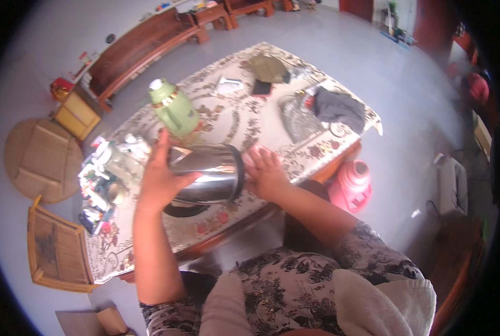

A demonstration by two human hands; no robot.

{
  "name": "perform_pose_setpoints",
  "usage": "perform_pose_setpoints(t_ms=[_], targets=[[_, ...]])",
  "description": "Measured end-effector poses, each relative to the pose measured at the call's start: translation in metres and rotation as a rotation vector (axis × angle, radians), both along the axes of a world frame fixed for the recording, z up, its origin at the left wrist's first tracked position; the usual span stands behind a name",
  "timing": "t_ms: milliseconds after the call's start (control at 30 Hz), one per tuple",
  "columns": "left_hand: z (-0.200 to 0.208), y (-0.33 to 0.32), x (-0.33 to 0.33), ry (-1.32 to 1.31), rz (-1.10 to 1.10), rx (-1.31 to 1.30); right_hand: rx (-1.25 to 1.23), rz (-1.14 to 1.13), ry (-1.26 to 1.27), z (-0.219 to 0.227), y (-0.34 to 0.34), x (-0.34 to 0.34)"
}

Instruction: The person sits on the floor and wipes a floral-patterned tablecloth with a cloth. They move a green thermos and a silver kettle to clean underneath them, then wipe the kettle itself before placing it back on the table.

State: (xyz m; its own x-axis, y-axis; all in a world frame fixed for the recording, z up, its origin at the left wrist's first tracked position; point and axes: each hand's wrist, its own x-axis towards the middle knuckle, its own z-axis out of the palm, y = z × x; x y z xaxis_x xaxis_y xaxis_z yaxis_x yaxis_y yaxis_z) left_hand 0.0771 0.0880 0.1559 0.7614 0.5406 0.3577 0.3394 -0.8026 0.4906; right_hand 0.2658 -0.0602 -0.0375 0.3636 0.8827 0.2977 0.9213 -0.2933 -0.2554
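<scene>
A shiny steel kettle (212, 172) lies on its side between my hands, its dark base end turned to the right. My left hand (163, 173) grips the left end, thumb laid across the steel and fingers reaching up along it. Against the base end my right hand (265, 172) presses with its fingers slightly bent. Below the kettle, partly covered by it, a black round piece (187, 211) rests on the patterned tablecloth (223, 113). Just beyond my left hand stands a green thermos jug (174, 109) with a white top.
Jars and small packets (118, 162) crowd the table's left end. Farther back lie a cap (268, 68), a phone (261, 88), clear plastic (299, 119) and dark cloth (339, 106). A pink thermos (350, 185) stands beside the table on the right. A wooden stool (59, 246) is at left.
</scene>
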Motion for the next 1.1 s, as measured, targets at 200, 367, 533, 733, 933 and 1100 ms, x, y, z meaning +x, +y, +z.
perform_pose_setpoints(t_ms=[200,367,533,733,933,1100], targets=[[-0.004,-0.009,0.011,-0.134,0.139,-0.021,0.404,0.042,0.944,0.006,0.02,0.028],[-0.022,0.0,0.007,-0.165,0.177,0.253,0.761,0.133,2.222,0.038,0.034,-0.031],[-0.008,-0.022,0.019,-0.082,0.143,0.247,0.688,0.253,2.311,0.048,0.019,-0.033],[-0.002,-0.04,0.034,-0.137,0.093,0.353,0.711,0.266,2.371,0.028,0.018,-0.03],[-0.008,-0.036,0.034,-0.175,0.115,0.367,0.719,0.281,2.301,0.025,0.019,-0.026],[-0.021,-0.022,0.024,-0.219,0.146,0.329,0.708,0.107,2.19,0.034,0.009,-0.039]])
